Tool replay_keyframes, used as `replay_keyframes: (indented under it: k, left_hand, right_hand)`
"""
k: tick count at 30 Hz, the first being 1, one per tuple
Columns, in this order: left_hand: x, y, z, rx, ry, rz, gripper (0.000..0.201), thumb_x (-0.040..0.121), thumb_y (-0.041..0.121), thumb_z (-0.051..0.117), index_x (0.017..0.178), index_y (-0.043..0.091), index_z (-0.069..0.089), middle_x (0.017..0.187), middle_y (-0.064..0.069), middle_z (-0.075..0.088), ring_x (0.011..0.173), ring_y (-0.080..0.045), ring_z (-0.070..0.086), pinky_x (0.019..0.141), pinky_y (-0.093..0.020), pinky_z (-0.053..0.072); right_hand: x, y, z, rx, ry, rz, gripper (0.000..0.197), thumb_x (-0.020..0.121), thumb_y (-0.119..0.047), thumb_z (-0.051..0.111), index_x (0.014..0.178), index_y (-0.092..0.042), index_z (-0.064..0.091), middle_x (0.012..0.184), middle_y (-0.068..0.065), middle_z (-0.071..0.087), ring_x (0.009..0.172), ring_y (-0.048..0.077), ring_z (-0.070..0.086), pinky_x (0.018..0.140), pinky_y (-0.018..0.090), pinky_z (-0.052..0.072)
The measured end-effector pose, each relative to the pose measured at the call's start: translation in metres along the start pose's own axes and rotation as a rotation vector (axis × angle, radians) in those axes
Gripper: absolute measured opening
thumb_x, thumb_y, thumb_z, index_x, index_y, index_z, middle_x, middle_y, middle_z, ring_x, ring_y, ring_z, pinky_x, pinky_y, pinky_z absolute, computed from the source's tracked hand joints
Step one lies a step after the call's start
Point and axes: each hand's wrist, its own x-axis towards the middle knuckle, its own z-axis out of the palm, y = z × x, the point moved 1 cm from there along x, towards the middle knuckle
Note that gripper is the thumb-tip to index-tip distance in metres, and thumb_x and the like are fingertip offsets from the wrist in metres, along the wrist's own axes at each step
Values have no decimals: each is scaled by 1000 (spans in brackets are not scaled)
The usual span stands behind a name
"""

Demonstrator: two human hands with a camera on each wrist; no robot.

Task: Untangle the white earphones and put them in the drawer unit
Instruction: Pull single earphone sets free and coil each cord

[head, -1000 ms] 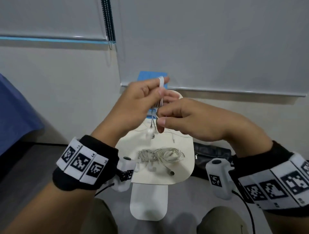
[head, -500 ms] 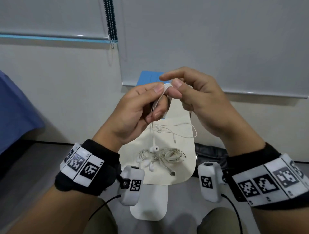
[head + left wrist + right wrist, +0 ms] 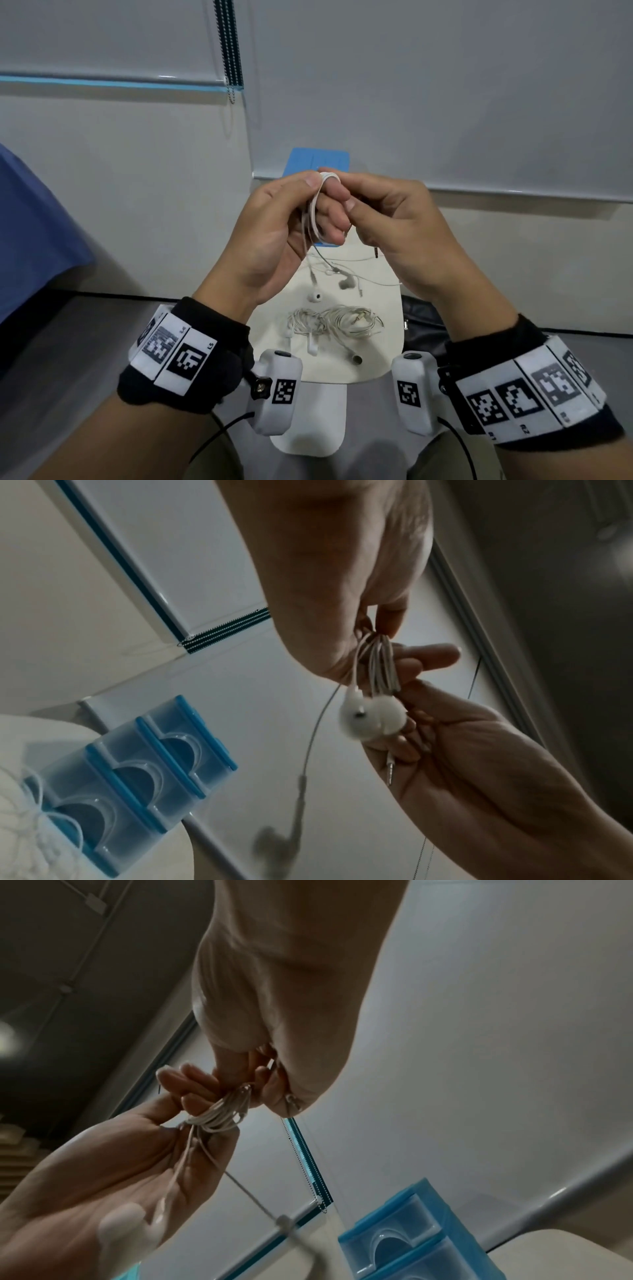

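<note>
Dropping lower, right hand (image 3: 404, 233) is pinching the jack end, winding white earphones (image 3: 317, 209) round left hand (image 3: 274, 233) fingers gripping the coil; next, tucking into drawer unit (image 3: 137, 772).

two hands (image 3: 329, 219), three drawers (image 3: 137, 775)

Thin white rubbery-coated earphone cable (image 3: 313, 212) with smooth, glossy hard-plastic earbuds (image 3: 371, 718) and a shiny metal jack plug (image 3: 390, 772). Far: translucent blue glossy plastic drawer unit (image 3: 137, 785). Matt, smooth cream tabletop (image 3: 383, 298). Black cloth wristbands (image 3: 205, 346).
</note>
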Motion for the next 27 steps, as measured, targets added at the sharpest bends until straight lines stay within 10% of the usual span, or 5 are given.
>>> replay_keyframes:
  k: [7,16,27]
  left_hand:
    - [7,-1,5,-5,74,-49,37,109,19,40,83,6,63,68,-7,57,63,-16,53,71,-25,52]
    - [10,-2,1,313,183,-49,25,106,18,56,97,-1,68,69,2,66,78,-20,66,95,-43,54]
    - [12,-4,-3,299,239,-122,9,102,6,60,95,5,65,66,3,61,56,-9,45,59,-22,40]
  right_hand:
    - [13,15,-3,-406,94,-77,22,105,-7,55,113,-4,75,75,-14,62,80,17,57,77,28,46]
    - [9,21,-13,-631,226,-97,31,101,-4,56,126,-11,73,79,-13,50,73,-2,52,69,9,35]
    - [-7,29,-30,-552,153,51,22,96,-11,63,101,-25,80,79,-1,64,65,10,55,67,26,42]
